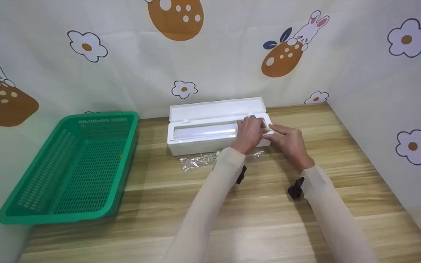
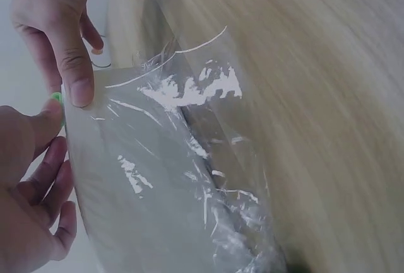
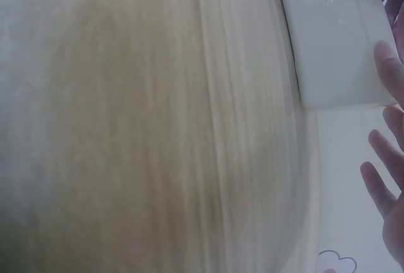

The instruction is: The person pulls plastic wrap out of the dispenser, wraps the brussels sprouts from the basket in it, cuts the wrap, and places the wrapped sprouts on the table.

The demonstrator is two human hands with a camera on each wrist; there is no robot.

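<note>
A long white plastic wrap box [image 1: 203,144] stands at the back with its lid [image 1: 217,109] raised. Inside lies a pale, shiny roll [image 1: 205,131]. My left hand [image 1: 249,132] reaches over the box's right end, fingers bent, a fingertip against a small green piece [image 2: 57,98] at the rim. My right hand [image 1: 289,144] grips the right corner, and in the left wrist view its thumb [image 2: 81,90] presses on the front face. Clear film [image 1: 199,160] hangs crumpled below the front. In the right wrist view, the right hand's other fingers [image 3: 379,188] spread past the box end.
A green perforated basket [image 1: 124,175] stands on the left of the wood-grain table [image 1: 261,226]. Behind the box rises a white cloth [image 1: 225,65] printed with flowers and rabbits, with another such surface along the right side. Dark wrist mounts [image 1: 295,188] sit at both sleeves.
</note>
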